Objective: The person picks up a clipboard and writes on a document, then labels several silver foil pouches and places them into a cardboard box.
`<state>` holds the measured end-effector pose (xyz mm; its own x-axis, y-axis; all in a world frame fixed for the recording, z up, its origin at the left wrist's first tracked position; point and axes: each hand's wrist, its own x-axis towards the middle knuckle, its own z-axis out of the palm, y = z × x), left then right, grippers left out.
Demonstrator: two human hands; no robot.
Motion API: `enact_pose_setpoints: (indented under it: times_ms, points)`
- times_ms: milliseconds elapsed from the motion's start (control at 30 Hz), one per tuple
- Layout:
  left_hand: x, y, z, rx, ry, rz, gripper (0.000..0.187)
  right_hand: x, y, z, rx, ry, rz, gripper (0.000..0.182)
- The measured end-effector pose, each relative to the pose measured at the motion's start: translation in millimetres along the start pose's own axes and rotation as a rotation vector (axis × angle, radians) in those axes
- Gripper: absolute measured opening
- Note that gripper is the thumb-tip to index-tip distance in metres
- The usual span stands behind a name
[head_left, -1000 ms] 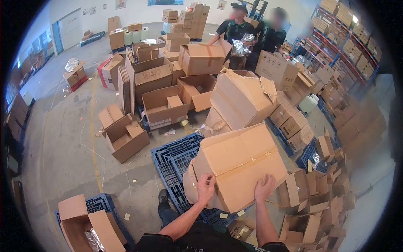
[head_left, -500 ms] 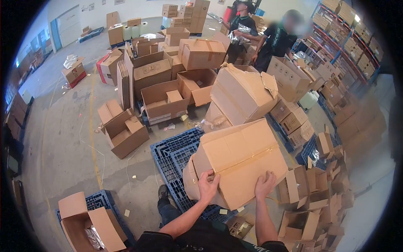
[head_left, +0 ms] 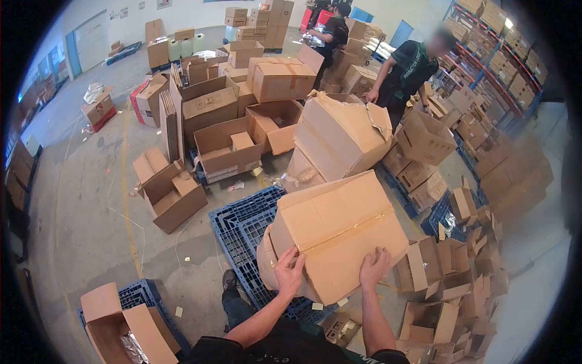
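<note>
A large brown cardboard box (head_left: 348, 233), taped along its middle, lies tilted in front of me, its broad taped face towards me. My left hand (head_left: 290, 271) grips the near left edge, with thumb and fingers at the cardboard seam. On the near right part of the same face, my right hand (head_left: 375, 267) lies with its fingers spread and slightly bent. Beneath and left of the box is a blue plastic pallet (head_left: 236, 221). Another big carton (head_left: 339, 136) with torn flaps stands just beyond. What supports the box's underside is hidden.
Open cartons (head_left: 227, 148) crowd the floor ahead. A heap of open boxes (head_left: 430, 321) lies at right. Near left, an open box (head_left: 112, 324) holding silvery material sits on a pallet. One co-worker (head_left: 409, 70) bends over a carton (head_left: 424, 136); another person (head_left: 330, 36) stands farther back.
My view has shifted slightly; both hands keep their places on the box. The nearer co-worker has moved right, and the carton by that person is now lower. The farther person has turned away.
</note>
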<state>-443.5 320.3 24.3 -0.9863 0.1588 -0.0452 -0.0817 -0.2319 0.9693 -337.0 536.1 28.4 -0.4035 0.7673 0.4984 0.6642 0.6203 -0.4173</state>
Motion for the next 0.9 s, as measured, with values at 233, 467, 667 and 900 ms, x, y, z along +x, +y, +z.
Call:
enact_pose_setpoints:
  times_ms: [233, 467, 667, 900]
  points:
    - [3, -6, -1, 0.008, -0.033, 0.025, 0.033, 5, 2, -4, 0.051, -0.046, 0.025, 0.039]
    - [4, -13, -11, -0.009, -0.060, 0.001, 0.031, 1, 1, -4, 0.065, -0.024, -0.005, 0.039]
    - [10, -8, -17, -0.098, -0.092, -0.100, 0.026, 1, 5, -1, 0.037, -0.002, -0.037, 0.037]
    - [28, -17, -30, -0.097, -0.249, -0.077, 0.017, 5, 5, -1, 0.060, -0.022, -0.054, 0.035]
